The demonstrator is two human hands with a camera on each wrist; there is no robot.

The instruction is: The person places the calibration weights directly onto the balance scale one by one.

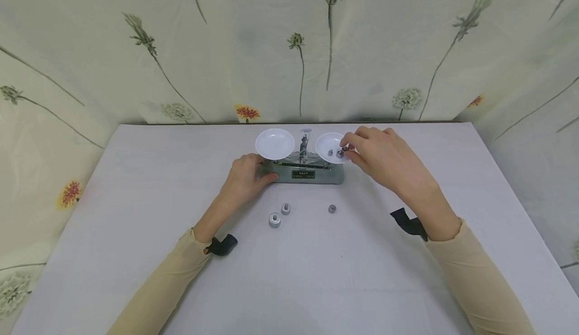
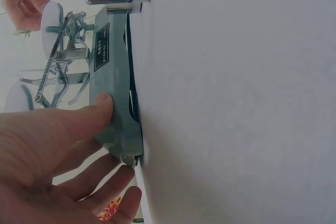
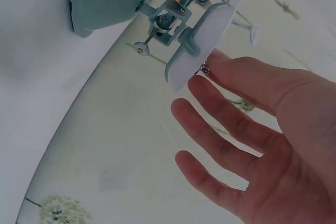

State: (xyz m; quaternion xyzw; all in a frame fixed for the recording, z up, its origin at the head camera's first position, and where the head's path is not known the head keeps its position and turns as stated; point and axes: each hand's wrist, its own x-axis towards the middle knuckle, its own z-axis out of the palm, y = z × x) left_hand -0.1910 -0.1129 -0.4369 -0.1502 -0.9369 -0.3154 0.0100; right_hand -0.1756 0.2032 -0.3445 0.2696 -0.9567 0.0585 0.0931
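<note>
A grey-green balance scale with two white pans stands towards the back of the table. My left hand grips the left end of its base, the thumb on the front face and the fingers round the end. Over the right pan, my right hand pinches a small metal weight between thumb and index finger; its other fingers are spread apart. Small weights stand in that pan, partly hidden by the fingertips. Nothing lies in the left pan.
Two larger metal weights stand on the white tablecloth in front of the scale. A smaller weight is to their right. Behind the table's far edge hangs a flower-patterned curtain. Dark straps sit at both wrists.
</note>
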